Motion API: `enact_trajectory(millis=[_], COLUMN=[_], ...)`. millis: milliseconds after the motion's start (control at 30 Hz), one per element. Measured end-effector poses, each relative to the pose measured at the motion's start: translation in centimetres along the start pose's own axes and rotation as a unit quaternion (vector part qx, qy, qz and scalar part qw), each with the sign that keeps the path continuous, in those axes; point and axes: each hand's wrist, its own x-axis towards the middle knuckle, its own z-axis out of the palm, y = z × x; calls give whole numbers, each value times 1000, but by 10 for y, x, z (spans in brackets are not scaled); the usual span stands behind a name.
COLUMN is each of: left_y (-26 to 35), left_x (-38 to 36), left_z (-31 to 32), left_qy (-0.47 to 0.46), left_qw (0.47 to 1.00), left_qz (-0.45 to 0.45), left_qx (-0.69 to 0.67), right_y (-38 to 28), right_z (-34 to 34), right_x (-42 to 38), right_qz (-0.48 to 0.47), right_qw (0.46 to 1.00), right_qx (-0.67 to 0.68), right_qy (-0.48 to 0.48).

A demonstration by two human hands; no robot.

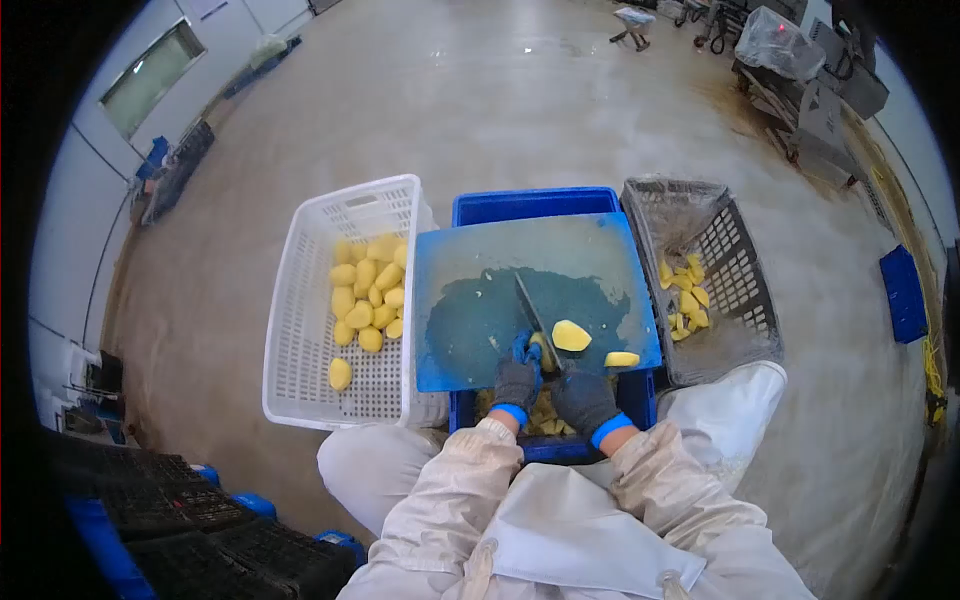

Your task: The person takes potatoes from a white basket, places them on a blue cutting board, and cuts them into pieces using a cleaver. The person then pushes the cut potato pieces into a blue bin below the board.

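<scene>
My right hand [585, 400], in a dark glove, is closed around the handle of a knife [531, 308]. Its blade points away from me over a wet blue cutting board [480, 345]. Close beside the blade, my gloved left hand [519, 376] grips a peeled potato [545, 352], mostly hidden by the fingers and knife. To the right of the knife lies a cut potato piece [571, 336] with its flat face showing. Another slice [622, 359] rests near the board's right edge.
A white crate [285, 330] at left holds several peeled potatoes [368, 285]. The grey crate [745, 270] at right contains yellow pieces [688, 300]. Under the board stands a blue bin [535, 203], with cut pieces [545, 415] visible at its near end. Black crates [190, 520] stand lower left.
</scene>
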Motion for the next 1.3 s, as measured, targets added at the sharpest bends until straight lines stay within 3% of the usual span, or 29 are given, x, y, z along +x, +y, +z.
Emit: enact_trajectory(millis=[33,100,167,267,400,433,500,600,633,667,700,767,800,833,900,933,967,1000,1033,1100,1167,1233,1300], left_y=[-4,-16,-17,10,-4,-18,-26,-17,-20,-23,-21,-23,-31,-38,-52,-58,-64,-57,-49,-31,-11,11,33], left_x=[0,-12,-12,-8,-2,5,11,16,21,25,29,33,37,36,35,34,34,33,32,33,28,22,22], left_z=[-3,-1,-1,-11,-21,-21,-20,-20,-16,-11,-8,-19,-25,-32,-44,-46,-47,-49,-48,-44,-36,-25,-5], left_qy=[-3,35,11,-31,25,47,72,89,81,72,73,18,5,16,-18,-5,-3,-9,-16,-43,-69,-4,-32], left_qw=[1000,996,990,985,996,997,994,989,976,955,955,964,979,978,997,988,988,970,943,935,925,890,902], left_qz=[2,7,-7,-24,30,49,81,71,93,113,111,70,65,56,67,118,116,172,228,218,208,232,283], left_qx=[2,-87,-141,-168,-82,-34,13,91,178,264,264,257,191,200,45,98,99,171,242,278,312,394,325], right_y=[-1,-2,-6,7,10,5,-2,17,25,36,48,57,63,71,89,88,87,86,89,100,97,90,83], right_z=[8,12,-2,7,17,10,-4,8,5,0,-5,-50,-54,-55,-58,-58,-62,-65,-61,-48,-44,-45,-58], right_x=[-4,-16,-25,-20,-13,-12,-14,-19,-24,-30,-38,-61,-64,-67,-74,-72,-73,-73,-73,-71,-70,-69,-70], right_qz=[5,36,-23,18,3,6,60,34,36,22,6,-148,-25,103,114,111,152,193,194,197,173,150,173], right_qw=[1000,999,999,997,979,979,971,982,982,988,992,978,973,897,891,891,861,828,828,879,881,882,859], right_qx=[18,1,28,73,201,204,221,167,168,147,125,-54,190,417,414,418,461,502,502,408,409,407,423], right_qy=[25,-28,5,16,18,21,-71,-78,-78,-41,-6,136,131,108,145,141,149,158,159,149,166,185,232])
